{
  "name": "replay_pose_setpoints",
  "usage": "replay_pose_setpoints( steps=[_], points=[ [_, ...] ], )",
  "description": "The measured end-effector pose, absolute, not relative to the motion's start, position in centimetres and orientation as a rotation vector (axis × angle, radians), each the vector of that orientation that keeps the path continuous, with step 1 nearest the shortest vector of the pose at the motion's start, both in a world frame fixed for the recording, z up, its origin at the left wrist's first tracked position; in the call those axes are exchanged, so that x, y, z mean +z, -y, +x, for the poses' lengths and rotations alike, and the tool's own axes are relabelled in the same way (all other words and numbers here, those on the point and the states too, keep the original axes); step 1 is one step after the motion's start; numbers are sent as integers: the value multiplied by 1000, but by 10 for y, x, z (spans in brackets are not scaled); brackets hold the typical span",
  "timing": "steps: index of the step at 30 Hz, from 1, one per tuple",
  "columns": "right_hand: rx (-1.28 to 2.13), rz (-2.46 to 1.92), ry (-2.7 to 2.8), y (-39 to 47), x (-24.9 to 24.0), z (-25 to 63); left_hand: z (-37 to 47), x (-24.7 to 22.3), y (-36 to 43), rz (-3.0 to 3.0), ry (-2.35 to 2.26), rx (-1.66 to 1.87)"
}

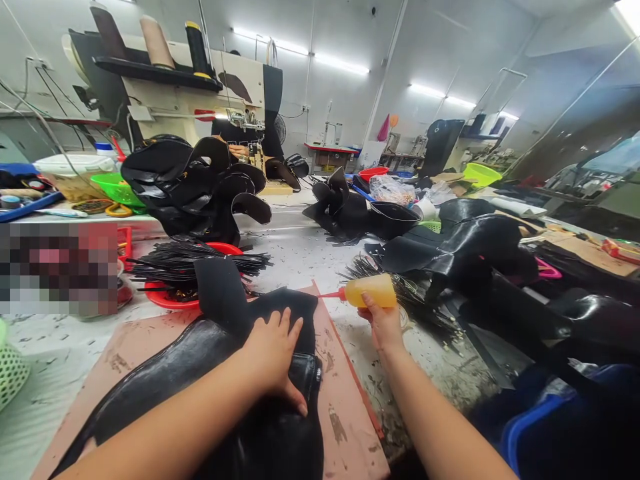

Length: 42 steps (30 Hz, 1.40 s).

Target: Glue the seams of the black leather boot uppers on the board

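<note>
My left hand (273,353) lies with its fingers spread on a black leather piece (200,353), pressing it against a pinkish board (340,400). The leather has a glossy body and matte flaps at its far end. In my right hand (384,323) is a squeeze bottle (373,291) of yellow liquid, tilted sideways. Its thin red nozzle points left, and the tip is at the right edge of the matte flap. Whether the tip touches the leather, I cannot tell.
Behind the board stands a red basket (173,298) with thin black strips. Black leather pieces (190,187) are heaped before a sewing machine (190,100) carrying thread cones. More black leather (450,247) lies at right, above a blue bin (530,427). A green basket (10,367) is at far left.
</note>
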State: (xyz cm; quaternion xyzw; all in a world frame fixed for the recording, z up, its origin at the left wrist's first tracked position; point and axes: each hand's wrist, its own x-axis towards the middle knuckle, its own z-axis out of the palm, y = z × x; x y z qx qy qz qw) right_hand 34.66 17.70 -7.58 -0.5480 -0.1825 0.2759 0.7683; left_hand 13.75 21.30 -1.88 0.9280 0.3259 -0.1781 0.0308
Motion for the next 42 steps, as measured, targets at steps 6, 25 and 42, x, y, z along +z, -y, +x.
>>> replay_pose_setpoints(
  steps=[6,25,42],
  points=[
    [583,-1211,421,-178,-76,346,133,-28,-215,2878,-948,-482],
    [554,-1199,455,-177,-79,347,132,-31,-217,2915,-910,-508],
    [636,-1211,490,-166,-78,340,130,-32,-217,2949,-895,-472]
  ],
)
